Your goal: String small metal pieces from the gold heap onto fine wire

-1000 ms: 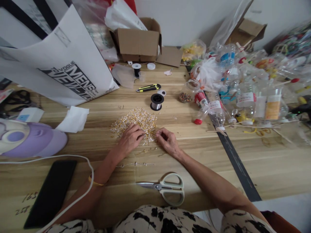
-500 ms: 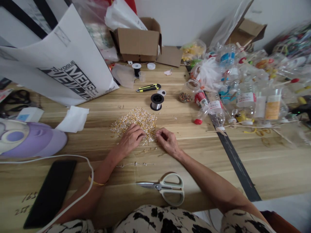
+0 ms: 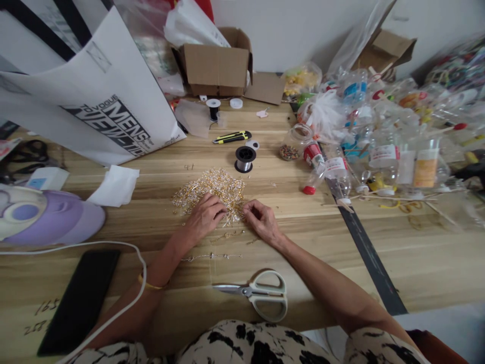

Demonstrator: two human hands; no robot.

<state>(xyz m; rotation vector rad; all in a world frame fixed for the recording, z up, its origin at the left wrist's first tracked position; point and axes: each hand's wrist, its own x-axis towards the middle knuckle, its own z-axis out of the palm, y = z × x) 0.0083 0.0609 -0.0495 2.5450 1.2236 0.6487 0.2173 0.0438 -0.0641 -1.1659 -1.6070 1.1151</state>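
Note:
A loose pile of small gold and silver jewellery pieces [image 3: 212,184] lies on the wooden table. My left hand [image 3: 206,215] rests on the pile's front edge, fingers curled together; what they pinch is too small to make out. At the pile's right edge, my right hand [image 3: 262,220] has thumb and forefinger pressed together, on something I cannot make out. A short gold chain [image 3: 227,235] lies between and just below the hands. Nearer me is a silver chain [image 3: 215,256], and below it scissors [image 3: 255,293] with pale handles, blades pointing left.
Behind the pile stand a wire spool [image 3: 245,159] and a yellow-black utility knife [image 3: 232,137]. Plastic bottles [image 3: 384,151] crowd the right. At left are a white paper bag [image 3: 113,101], a purple device [image 3: 56,215], a black phone [image 3: 79,303] and a white cable [image 3: 129,246].

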